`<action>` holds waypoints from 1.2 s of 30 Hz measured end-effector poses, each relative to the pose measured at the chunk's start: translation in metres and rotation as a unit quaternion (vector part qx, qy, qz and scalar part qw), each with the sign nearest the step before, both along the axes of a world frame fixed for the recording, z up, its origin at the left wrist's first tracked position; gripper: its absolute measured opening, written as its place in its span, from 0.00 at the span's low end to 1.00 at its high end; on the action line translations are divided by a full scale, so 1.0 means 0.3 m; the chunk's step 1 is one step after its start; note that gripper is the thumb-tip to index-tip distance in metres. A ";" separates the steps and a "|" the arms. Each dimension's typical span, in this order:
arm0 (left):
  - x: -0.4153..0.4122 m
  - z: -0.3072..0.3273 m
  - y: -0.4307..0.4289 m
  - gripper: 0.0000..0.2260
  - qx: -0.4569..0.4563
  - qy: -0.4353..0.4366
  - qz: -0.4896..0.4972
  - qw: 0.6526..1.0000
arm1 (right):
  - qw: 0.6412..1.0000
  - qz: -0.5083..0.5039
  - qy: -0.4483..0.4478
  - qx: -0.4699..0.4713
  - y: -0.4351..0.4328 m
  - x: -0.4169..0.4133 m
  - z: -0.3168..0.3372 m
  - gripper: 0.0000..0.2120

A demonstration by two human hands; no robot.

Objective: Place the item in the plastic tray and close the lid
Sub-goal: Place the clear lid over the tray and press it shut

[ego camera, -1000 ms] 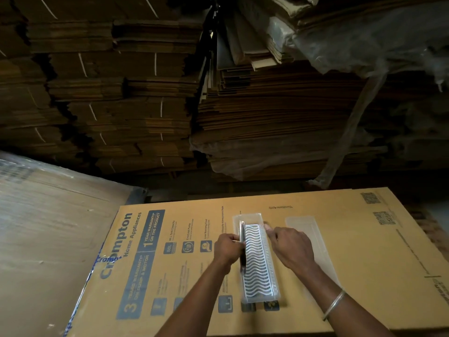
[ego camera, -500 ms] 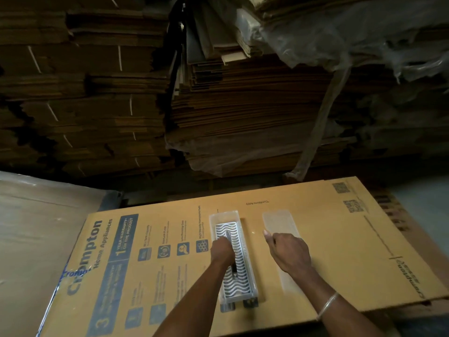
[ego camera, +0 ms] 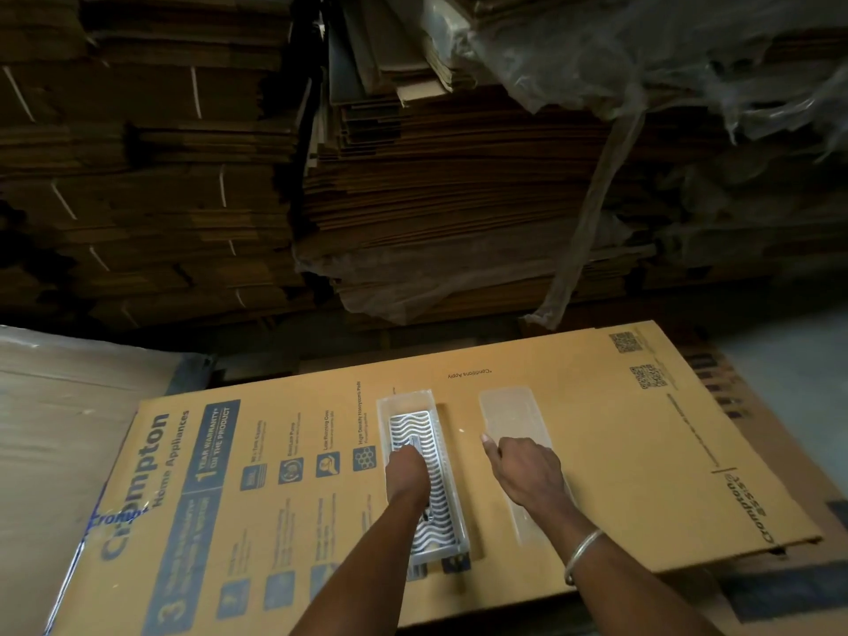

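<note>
A clear plastic tray (ego camera: 406, 399) with a wavy black-and-white liner lies lengthwise on a printed cardboard sheet (ego camera: 633, 452). My left hand (ego camera: 406, 475) is down inside the tray, closed over a slim dark item (ego camera: 410, 442); only the item's tip shows past my fingers. The clear flat lid (ego camera: 509, 410) lies just to the right of the tray, apart from it. My right hand (ego camera: 527, 475) sits on the lid's middle, fingers curled at its left edge, a metal bangle on the wrist.
Tall stacks of flattened cardboard (ego camera: 459, 199) rise behind the sheet, some under loose plastic film (ego camera: 688, 62). A plastic-wrapped stack (ego camera: 55, 452) lies to the left. The sheet's right edge overhangs more cardboard (ego camera: 780, 566).
My left hand moved the slim item from the tray's left edge down into the tray. My right hand left the tray's right side and settled on the lid.
</note>
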State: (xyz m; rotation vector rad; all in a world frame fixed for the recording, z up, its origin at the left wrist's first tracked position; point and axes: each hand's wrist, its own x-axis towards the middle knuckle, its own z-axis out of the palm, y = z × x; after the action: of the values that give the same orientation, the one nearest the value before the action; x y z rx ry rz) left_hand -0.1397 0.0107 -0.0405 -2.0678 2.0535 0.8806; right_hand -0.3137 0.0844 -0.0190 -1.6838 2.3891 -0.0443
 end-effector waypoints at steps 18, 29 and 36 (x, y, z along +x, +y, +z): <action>0.177 0.029 -0.002 0.12 -0.125 0.073 -0.024 0.989 | 0.973 -0.155 0.009 0.170 -0.003 -0.014 -0.143 0.47; 0.247 0.010 0.009 0.21 -0.019 0.130 0.065 0.989 | 0.981 -0.169 -0.018 0.092 0.044 -0.012 -0.124 0.54; 0.254 0.027 0.007 0.15 -0.014 0.156 0.080 0.984 | 0.993 -0.090 -0.026 0.067 -0.047 0.170 0.016 0.54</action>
State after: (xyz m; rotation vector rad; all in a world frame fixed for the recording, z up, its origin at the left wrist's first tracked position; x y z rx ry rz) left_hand -0.0636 0.0128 -0.0324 -2.2590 2.0687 1.2835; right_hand -0.2628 0.0704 -0.0143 -1.3883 2.4392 0.0411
